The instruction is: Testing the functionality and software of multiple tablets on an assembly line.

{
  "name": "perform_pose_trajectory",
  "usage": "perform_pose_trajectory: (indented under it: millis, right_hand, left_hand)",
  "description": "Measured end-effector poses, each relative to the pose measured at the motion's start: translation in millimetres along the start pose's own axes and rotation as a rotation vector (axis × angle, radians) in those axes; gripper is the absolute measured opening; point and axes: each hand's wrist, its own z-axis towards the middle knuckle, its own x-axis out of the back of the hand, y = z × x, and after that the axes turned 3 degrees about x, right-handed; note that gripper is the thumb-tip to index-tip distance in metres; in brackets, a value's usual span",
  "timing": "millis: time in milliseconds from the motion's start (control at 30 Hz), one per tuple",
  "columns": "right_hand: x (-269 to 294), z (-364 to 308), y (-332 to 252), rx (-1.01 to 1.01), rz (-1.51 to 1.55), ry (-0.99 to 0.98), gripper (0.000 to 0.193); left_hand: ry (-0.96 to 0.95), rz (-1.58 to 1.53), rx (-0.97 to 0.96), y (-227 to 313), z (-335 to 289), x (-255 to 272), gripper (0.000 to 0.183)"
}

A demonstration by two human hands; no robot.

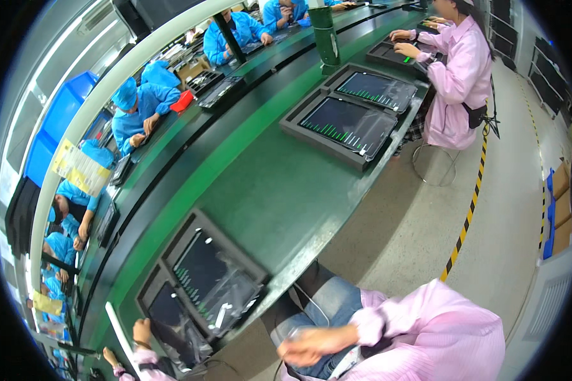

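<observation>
My right hand (324, 341) is above my lap at the bottom, its fingers curled and blurred by motion. A small pale, clear-looking patch shows at its fingertips; I cannot make out what it is. My left hand cannot be told apart from the blur there. Up and to the left of my hands, a dark grey foam tray (230, 253) rests at the table edge. It holds two dark tablet-like screens; the nearer screen (213, 276) has green bars and clear film on it, and the other screen (171, 317) lies beside it.
Farther along the green table (254, 184) lies another foam tray (314, 136) with two lit screens. A pink-coated co-worker (454, 82) sits beyond it. Another person's hand (142, 331) is beside a white post (117, 330). Blue-clad workers sit opposite. A green pillar (325, 38) stands at the back.
</observation>
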Motion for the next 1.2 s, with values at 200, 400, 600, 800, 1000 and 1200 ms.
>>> perform_pose_trajectory:
  millis: [200, 400, 600, 800, 1000, 1200]
  right_hand:
    - [-4.3, -158.3, -76.2, 0.643, -0.477, 0.479, 0.03]
    - [-1.8, -203.5, -77.7, 0.902, -0.555, 0.991, 0.028]
    - [-13.7, -158.0, -63.8, 0.778, -0.691, 1.074, 0.017]
    - [-14.9, -159.4, -21.8, 0.488, -0.7, 0.981, 0.017]
    - [-15.2, -152.3, -17.1, 0.477, -0.816, 0.936, 0.019]
    - [-5.4, -154.0, -21.1, 0.25, -1.488, 0.91, 0.039]
  left_hand:
    - [0.117, 0.25, 0.312, -15.9, 44.2, 65.1, 0.035]
    - [-0.091, -0.422, -0.622, 380.9, 4.8, 115.4, 0.037]
    - [-0.347, -0.62, -0.653, 631.1, -12.2, 4.2, 0.066]
    - [-0.1, -0.585, -0.312, 708.7, -45.9, -63.8, 0.073]
    - [-0.097, -0.505, -0.253, 720.8, -49.4, -48.2, 0.079]
    - [0.027, -0.59, -0.248, 651.2, -24.8, -45.0, 0.109]
